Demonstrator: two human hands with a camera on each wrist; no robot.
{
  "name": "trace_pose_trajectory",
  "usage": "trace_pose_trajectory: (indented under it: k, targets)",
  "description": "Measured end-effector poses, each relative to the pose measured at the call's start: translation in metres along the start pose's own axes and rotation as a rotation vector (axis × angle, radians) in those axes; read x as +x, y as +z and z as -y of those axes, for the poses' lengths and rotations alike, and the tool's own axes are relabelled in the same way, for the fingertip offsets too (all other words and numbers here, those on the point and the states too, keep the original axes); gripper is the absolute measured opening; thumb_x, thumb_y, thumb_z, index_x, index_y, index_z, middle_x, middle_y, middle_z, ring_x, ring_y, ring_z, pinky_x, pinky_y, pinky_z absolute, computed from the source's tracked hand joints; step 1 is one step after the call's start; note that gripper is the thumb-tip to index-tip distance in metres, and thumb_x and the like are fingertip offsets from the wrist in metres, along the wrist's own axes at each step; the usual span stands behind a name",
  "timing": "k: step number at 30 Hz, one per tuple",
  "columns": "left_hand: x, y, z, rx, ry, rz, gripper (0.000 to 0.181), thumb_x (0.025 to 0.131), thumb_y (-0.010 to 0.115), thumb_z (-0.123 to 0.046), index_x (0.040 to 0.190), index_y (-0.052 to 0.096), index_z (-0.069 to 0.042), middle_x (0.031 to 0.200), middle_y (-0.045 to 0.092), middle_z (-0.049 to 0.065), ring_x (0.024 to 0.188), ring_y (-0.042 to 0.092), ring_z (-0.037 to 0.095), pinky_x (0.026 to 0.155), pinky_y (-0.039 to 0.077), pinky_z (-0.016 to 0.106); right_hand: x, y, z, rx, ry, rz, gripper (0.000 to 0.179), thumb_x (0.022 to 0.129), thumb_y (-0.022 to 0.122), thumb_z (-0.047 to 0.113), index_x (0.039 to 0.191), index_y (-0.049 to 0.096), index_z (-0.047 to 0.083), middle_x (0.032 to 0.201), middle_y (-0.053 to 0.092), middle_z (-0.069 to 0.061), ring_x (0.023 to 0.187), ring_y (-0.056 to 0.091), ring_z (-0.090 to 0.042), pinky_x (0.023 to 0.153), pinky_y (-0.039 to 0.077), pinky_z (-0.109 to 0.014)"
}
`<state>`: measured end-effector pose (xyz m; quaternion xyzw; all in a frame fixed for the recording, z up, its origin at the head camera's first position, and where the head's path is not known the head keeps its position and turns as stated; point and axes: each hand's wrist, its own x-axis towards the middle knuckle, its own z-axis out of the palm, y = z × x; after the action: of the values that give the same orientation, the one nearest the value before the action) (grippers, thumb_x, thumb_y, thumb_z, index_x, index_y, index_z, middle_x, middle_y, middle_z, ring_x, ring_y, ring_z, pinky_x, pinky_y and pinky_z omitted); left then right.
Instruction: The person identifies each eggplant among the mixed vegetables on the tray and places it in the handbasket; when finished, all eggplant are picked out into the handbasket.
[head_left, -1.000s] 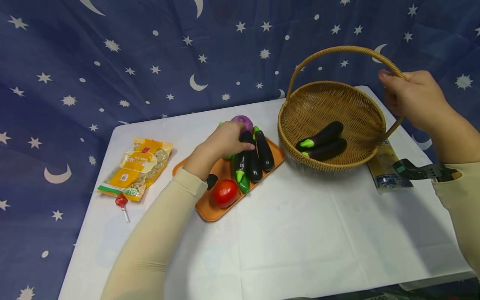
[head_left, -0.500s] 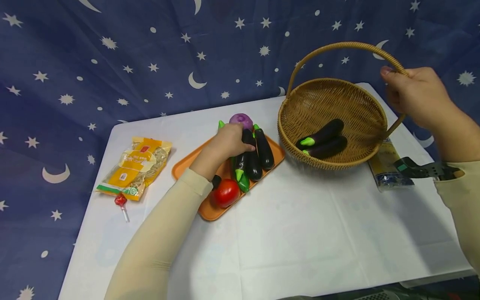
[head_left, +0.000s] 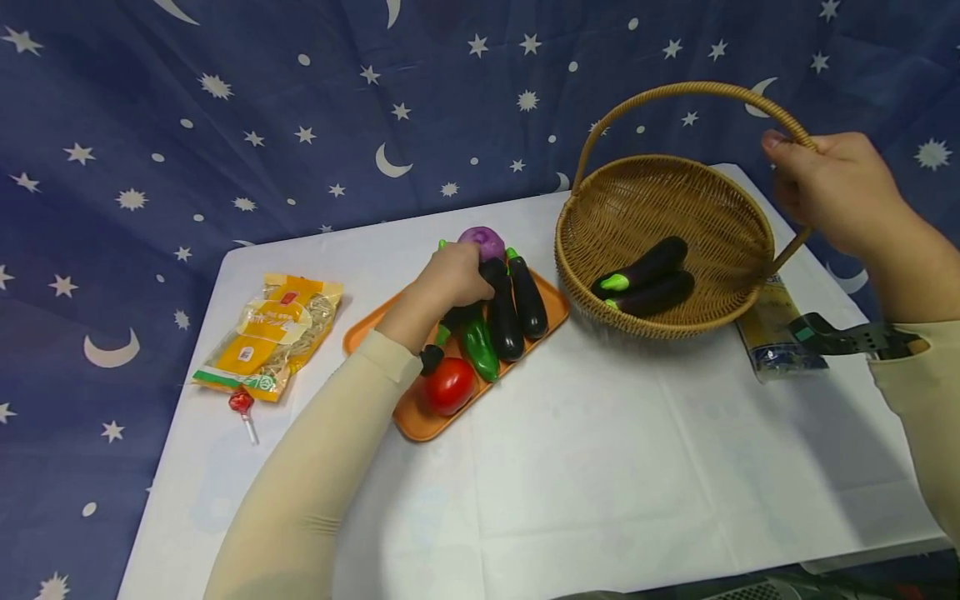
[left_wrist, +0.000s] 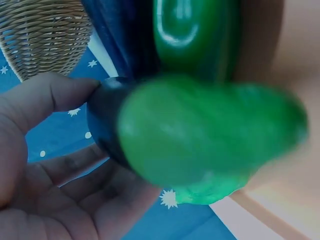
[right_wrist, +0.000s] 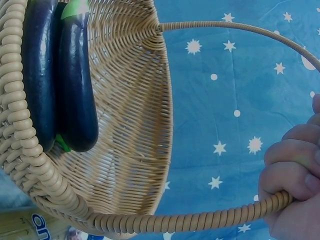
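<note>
My left hand [head_left: 453,279] is over the orange tray [head_left: 411,423], its thumb and fingers round a dark eggplant [left_wrist: 106,120] whose green cap points at the left wrist camera. Beside it on the tray lie two more eggplants [head_left: 504,325], a green pepper [head_left: 480,346], a red tomato [head_left: 449,386] and a purple onion [head_left: 486,242]. My right hand [head_left: 836,192] grips the arched handle [right_wrist: 200,221] of a wicker basket [head_left: 705,196]. The basket tilts toward me, with two eggplants [head_left: 648,262] lying inside.
A yellow bag of dried food [head_left: 273,333] and a red lollipop [head_left: 242,402] lie on the left of the white table [head_left: 600,492]. Partly behind the basket is another yellow package [head_left: 776,333]. A blue starry cloth [head_left: 300,100] hangs behind.
The eggplant in my left hand has shifted left and turned, uncovering more of the green pepper. My right hand keeps its grip on the handle, and the basket stays nearly in place.
</note>
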<state>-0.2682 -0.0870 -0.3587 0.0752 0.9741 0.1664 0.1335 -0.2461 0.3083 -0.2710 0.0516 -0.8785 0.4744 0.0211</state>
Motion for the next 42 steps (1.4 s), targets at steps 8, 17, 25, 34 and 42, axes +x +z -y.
trace_pose_trajectory:
  k: [8, 17, 25, 34, 42]
  targets:
    - [-0.008, -0.016, -0.001, -0.024, -0.008, 0.001, 0.039, 0.079, 0.083, -0.024, 0.105, 0.066, 0.0, 0.097, 0.066, 0.013, 0.085, 0.063, 0.028, 0.077, 0.058, 0.037, 0.0, 0.0, 0.0, -0.002, -0.012, -0.001, 0.067, 0.105, 0.047, 0.046, 0.059, 0.043, -0.002, 0.049, 0.031, -0.003, 0.045, 0.026, -0.025, 0.05, 0.017, -0.043]
    - [-0.012, -0.036, -0.007, -0.039, 0.02, -0.015, 0.037, 0.078, 0.08, -0.017, 0.109, 0.065, -0.001, 0.098, 0.064, 0.011, 0.087, 0.06, 0.027, 0.077, 0.057, 0.036, 0.0, 0.0, -0.002, -0.007, -0.015, 0.0, 0.066, 0.105, 0.046, 0.045, 0.06, 0.043, -0.002, 0.049, 0.031, -0.003, 0.045, 0.026, -0.025, 0.05, 0.017, -0.043]
    - [-0.017, -0.055, -0.021, -0.075, 0.106, -0.071, 0.044, 0.078, 0.083, -0.017, 0.116, 0.068, -0.003, 0.103, 0.065, 0.01, 0.093, 0.057, 0.027, 0.079, 0.053, 0.036, 0.0, 0.0, -0.003, 0.004, -0.026, 0.002, 0.066, 0.105, 0.046, 0.045, 0.059, 0.042, -0.002, 0.049, 0.031, -0.003, 0.045, 0.026, -0.025, 0.05, 0.017, -0.043]
    - [-0.018, -0.073, -0.042, -0.06, 0.148, -0.089, 0.044, 0.077, 0.079, -0.016, 0.118, 0.067, -0.007, 0.103, 0.064, 0.007, 0.094, 0.056, 0.025, 0.08, 0.05, 0.036, -0.001, -0.001, -0.003, -0.024, -0.019, 0.003, 0.067, 0.105, 0.045, 0.047, 0.06, 0.043, -0.003, 0.049, 0.032, -0.004, 0.045, 0.027, -0.025, 0.05, 0.018, -0.042]
    - [-0.019, -0.08, -0.063, -0.012, 0.164, -0.087, 0.036, 0.083, 0.077, -0.019, 0.116, 0.068, -0.009, 0.106, 0.065, 0.005, 0.099, 0.054, 0.024, 0.085, 0.047, 0.036, -0.001, -0.002, -0.004, -0.001, -0.03, 0.014, 0.067, 0.105, 0.046, 0.047, 0.06, 0.043, -0.003, 0.049, 0.032, -0.004, 0.046, 0.027, -0.025, 0.05, 0.018, -0.042]
